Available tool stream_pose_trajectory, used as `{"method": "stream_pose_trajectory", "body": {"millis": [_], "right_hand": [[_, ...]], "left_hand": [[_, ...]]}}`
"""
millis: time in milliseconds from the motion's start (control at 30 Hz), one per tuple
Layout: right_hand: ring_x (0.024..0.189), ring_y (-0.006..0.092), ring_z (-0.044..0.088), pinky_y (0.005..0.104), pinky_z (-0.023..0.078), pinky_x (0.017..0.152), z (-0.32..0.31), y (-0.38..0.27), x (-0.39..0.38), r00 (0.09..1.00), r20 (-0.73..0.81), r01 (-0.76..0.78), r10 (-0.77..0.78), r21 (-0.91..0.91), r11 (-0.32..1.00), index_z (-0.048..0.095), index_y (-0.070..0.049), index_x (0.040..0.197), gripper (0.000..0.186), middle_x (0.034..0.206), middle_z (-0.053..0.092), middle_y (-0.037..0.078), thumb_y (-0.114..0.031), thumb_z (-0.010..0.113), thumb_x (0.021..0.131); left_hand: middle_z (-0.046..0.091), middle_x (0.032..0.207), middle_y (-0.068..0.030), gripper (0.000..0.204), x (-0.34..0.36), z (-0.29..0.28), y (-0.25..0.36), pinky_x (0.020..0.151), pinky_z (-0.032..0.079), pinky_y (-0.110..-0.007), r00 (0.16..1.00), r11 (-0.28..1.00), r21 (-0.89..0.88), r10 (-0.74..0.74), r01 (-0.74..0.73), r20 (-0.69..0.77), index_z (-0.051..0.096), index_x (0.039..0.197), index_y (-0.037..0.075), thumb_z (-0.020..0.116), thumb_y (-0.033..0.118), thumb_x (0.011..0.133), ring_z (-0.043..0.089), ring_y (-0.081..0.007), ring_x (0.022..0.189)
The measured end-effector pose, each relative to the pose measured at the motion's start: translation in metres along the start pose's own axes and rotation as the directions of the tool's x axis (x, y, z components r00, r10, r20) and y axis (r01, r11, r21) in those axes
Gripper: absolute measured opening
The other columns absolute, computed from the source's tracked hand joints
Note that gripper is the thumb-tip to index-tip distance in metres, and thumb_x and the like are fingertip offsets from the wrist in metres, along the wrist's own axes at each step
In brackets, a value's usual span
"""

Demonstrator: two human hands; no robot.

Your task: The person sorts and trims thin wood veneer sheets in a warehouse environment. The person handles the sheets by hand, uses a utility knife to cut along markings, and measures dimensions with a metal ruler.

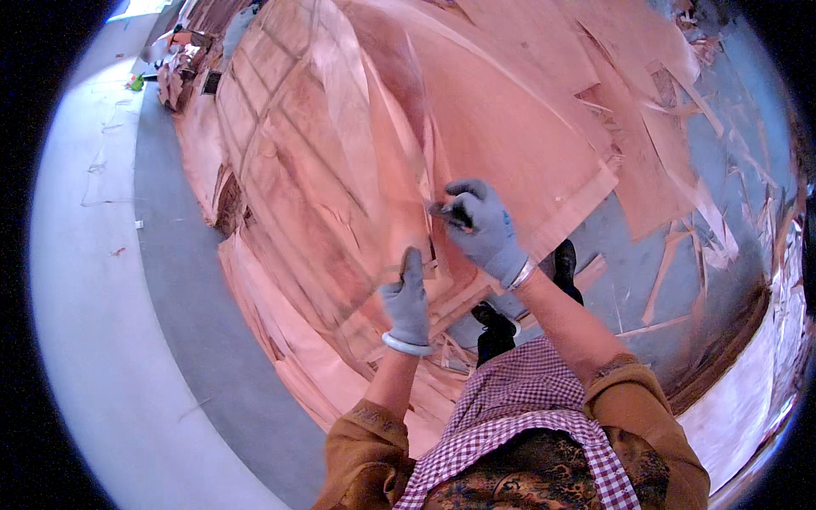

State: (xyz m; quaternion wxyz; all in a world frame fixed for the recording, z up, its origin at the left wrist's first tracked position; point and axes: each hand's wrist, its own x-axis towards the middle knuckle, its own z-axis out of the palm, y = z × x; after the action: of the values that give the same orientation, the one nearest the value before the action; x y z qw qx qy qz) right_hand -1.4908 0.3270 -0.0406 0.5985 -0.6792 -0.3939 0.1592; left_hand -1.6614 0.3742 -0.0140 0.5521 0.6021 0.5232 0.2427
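Observation:
Large thin sheets of reddish wood veneer [501, 127] lie in a wide, overlapping stack in front of me. My left hand [408, 306], in a grey glove with darker fingertips, is at the near part of the stack. One digit stretches forward on top of a veneer sheet and the others are partly hidden, seemingly gripping its blurred edge. Farther forward and to the right, my right hand [483, 225], gloved alike, is raised over the veneer with its fingers curled in. Something small and dark may sit at its fingertips; I cannot make it out.
Torn veneer strips [667, 263] litter the grey floor [629, 289] at the right. My dark shoes [565, 259] stand close to the stack's near edge. A pale floor band [85, 255] curves along the left. Scraps and mixed items [183, 64] are heaped at the far left.

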Motion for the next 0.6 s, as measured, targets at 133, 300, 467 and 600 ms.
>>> {"method": "stream_pose_trajectory", "body": {"millis": [133, 300, 467, 600], "right_hand": [[0.089, 0.0347, 0.055, 0.0382, 0.046, 0.078, 0.025, -0.024, 0.002, 0.992, 0.117, -0.06, 0.038, 0.19, 0.98, 0.053, -0.001, 0.085, 0.02, 0.101, 0.055, 0.017, -0.006, 0.061, 0.068], [0.085, 0.0238, 0.058, 0.0312, 0.047, 0.074, 0.037, -0.017, 0.011, 0.939, 0.343, -0.109, 0.019, 0.243, 0.964, 0.056, -0.002, 0.095, 0.021, 0.099, 0.059, 0.013, -0.007, 0.061, 0.074], [0.078, 0.0255, 0.06, 0.0341, 0.048, 0.072, 0.054, -0.003, 0.005, 0.861, 0.384, -0.489, 0.335, 0.439, 0.754, 0.056, -0.004, 0.099, 0.026, 0.091, 0.061, 0.014, -0.02, 0.061, 0.079], [0.085, 0.022, 0.057, 0.0329, 0.046, 0.076, 0.068, -0.001, -0.003, 0.959, 0.08, -0.284, 0.273, 0.281, 0.916, 0.053, -0.001, 0.101, 0.044, 0.096, 0.056, 0.013, -0.03, 0.072, 0.074]], "left_hand": [[0.059, 0.097, 0.0004, 0.018, 0.004, 0.017, 0.005, 0.063, 0.042, -0.024, 0.996, 0.974, -0.211, 0.083, -0.078, 0.015, 0.063, 0.103, 0.001, 0.056, 0.008, 0.088, 0.054, -0.0076, 0.083], [0.061, 0.097, -0.0027, 0.021, 0.016, 0.002, 0.006, 0.068, 0.045, -0.024, 0.99, 0.908, -0.417, 0.033, 0.027, 0.136, 0.057, 0.109, 0.004, 0.049, 0.012, 0.091, 0.058, -0.0131, 0.083], [0.06, 0.099, -0.0028, 0.025, 0.037, -0.002, 0.009, 0.067, 0.047, -0.026, 0.983, 0.854, -0.502, -0.052, 0.135, 0.175, 0.054, 0.114, 0.007, 0.048, 0.02, 0.093, 0.058, -0.0126, 0.083], [0.058, 0.096, -0.0021, 0.024, 0.043, 0.004, -0.004, 0.066, 0.048, -0.026, 0.999, 0.952, -0.305, 0.042, -0.036, 0.012, 0.054, 0.108, 0.008, 0.045, 0.026, 0.095, 0.058, -0.0124, 0.083]]}}
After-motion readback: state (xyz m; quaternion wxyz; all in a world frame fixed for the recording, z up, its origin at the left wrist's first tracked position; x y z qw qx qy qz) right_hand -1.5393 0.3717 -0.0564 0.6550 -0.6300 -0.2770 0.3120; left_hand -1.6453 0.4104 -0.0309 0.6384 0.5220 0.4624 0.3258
